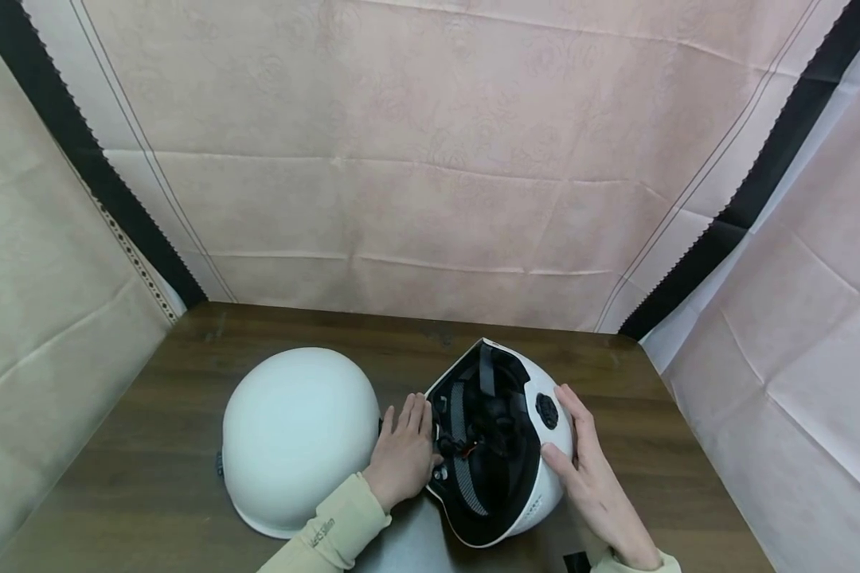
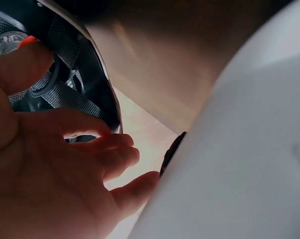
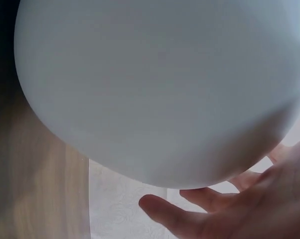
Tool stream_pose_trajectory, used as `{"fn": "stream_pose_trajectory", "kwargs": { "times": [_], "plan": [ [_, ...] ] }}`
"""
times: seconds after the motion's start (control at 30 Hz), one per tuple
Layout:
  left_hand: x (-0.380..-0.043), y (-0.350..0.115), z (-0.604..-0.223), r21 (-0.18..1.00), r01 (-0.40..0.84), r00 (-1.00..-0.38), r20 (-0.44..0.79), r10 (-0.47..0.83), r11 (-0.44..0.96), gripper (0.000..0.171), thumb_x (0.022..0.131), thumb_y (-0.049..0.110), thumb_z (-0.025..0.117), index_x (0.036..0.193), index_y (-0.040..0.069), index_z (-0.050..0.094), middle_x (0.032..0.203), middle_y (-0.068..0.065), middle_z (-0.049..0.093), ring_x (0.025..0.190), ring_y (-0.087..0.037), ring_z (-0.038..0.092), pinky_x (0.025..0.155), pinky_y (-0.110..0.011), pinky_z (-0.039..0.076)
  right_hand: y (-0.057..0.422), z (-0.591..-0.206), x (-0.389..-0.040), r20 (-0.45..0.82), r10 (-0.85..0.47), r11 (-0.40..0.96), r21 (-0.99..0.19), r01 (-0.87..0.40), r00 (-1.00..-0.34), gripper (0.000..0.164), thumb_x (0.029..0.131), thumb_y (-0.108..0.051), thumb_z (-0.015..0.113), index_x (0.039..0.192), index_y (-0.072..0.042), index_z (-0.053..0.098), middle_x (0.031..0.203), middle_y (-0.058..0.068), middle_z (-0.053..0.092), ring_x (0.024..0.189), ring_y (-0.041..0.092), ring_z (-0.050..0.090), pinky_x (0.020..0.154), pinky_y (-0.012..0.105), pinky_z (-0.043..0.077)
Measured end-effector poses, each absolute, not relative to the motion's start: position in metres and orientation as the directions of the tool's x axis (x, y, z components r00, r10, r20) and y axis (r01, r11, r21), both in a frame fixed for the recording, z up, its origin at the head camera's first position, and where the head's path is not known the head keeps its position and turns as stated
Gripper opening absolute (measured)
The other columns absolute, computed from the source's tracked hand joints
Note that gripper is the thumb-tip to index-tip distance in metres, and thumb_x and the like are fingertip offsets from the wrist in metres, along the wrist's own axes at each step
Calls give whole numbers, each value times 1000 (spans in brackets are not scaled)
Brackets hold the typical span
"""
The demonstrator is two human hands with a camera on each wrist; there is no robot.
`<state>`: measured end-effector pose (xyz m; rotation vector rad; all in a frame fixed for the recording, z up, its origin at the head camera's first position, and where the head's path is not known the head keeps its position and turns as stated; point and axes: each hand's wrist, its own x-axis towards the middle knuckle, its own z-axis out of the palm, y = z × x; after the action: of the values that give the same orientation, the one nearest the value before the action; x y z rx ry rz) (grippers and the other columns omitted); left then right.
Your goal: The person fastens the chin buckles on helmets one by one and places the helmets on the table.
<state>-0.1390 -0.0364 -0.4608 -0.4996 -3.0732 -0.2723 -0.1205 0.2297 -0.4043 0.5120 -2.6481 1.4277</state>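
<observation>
A white helmet [image 1: 545,477] is tilted on its side, its dark lined opening facing left and up. Straps and a small red part show inside it. My right hand [image 1: 598,481] holds the outer shell from the right, thumb near the rim and fingers spread along the smooth side. At the opening's left edge is my left hand [image 1: 404,458], fingers extended and thumb reaching over the lining; whether it presses the rim is unclear. To its left sits a second white helmet [image 1: 297,438], dome up, close beside that hand.
Both helmets are on a brown wood-grain table [image 1: 150,469]. Pale fabric walls [image 1: 430,175] with black edging strips enclose the back and sides. A small black object [image 1: 576,563] lies at the front edge by the right wrist.
</observation>
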Motion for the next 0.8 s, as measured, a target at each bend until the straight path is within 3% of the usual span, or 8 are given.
{"fn": "stream_pose_trajectory", "kwargs": {
  "times": [0.1, 0.23, 0.33, 0.4, 0.47, 0.57, 0.7, 0.8],
  "plan": [
    [-141, -36, -463, 180, 319, -947, 34, 319, 930, 71, 95, 36, 60, 147, -5, 34, 155, -21, 26, 144, -34, 21, 111, -55, 23, 229, -404, -119, 212, -228, 515, -802, -303, -950, 69, 97, -22, 59, 153, -31, 21, 160, -2, 10, 145, 25, 11, 101, 11, 18],
    [-141, -35, -463, 197, 323, -945, 21, 326, 926, 70, 96, 36, 59, 147, -5, 34, 155, -21, 26, 144, -34, 22, 111, -56, 22, 228, -403, -119, 187, -214, 494, -826, -271, -959, 71, 95, -24, 63, 153, -32, 23, 160, -1, 8, 145, 30, 13, 112, 40, 22],
    [-141, -35, -463, 176, 331, -943, 19, 333, 927, 69, 96, 37, 58, 147, -5, 36, 155, -21, 27, 144, -34, 23, 111, -57, 21, 226, -403, -120, 185, -203, 482, -836, -262, -962, 72, 94, -25, 64, 153, -32, 24, 160, 1, 9, 144, 34, 13, 107, 64, 21],
    [-141, -36, -463, 153, 335, -942, 18, 336, 930, 69, 97, 39, 57, 146, -4, 36, 155, -21, 28, 144, -33, 24, 111, -58, 21, 225, -404, -120, 187, -195, 488, -833, -261, -963, 72, 93, -25, 64, 153, -31, 24, 160, 3, 10, 144, 35, 14, 106, 66, 20],
    [-141, -36, -464, 139, 339, -940, 21, 339, 931, 69, 97, 40, 56, 146, -4, 37, 154, -20, 29, 143, -33, 25, 111, -59, 21, 225, -405, -120, 194, -193, 486, -832, -266, -962, 73, 93, -24, 64, 153, -29, 23, 160, 5, 11, 144, 34, 14, 107, 63, 21],
    [-142, -37, -466, 143, 337, -941, 18, 338, 931, 69, 97, 40, 56, 146, -4, 37, 154, -20, 29, 143, -33, 24, 110, -60, 20, 225, -406, -121, 182, -194, 477, -841, -255, -964, 73, 95, -24, 62, 154, -28, 19, 160, 6, 12, 144, 31, 16, 111, 36, 24],
    [-144, -37, -467, 162, 331, -943, 13, 333, 930, 70, 97, 40, 56, 146, -5, 37, 154, -21, 29, 144, -34, 24, 110, -61, 19, 226, -411, -124, 164, -200, 442, -865, -238, -966, 73, 98, -24, 58, 155, -28, 13, 159, 7, 15, 141, 26, 22, 96, 5, 24],
    [-144, -37, -467, 169, 328, -944, 13, 331, 929, 70, 97, 40, 56, 146, -5, 37, 154, -21, 29, 144, -33, 23, 110, -61, 19, 228, -415, -128, 170, -211, 399, -884, -244, -963, 72, 99, -21, 55, 156, -22, 11, 159, 11, 14, 141, 28, 20, 95, 3, 24]
  ]
}}
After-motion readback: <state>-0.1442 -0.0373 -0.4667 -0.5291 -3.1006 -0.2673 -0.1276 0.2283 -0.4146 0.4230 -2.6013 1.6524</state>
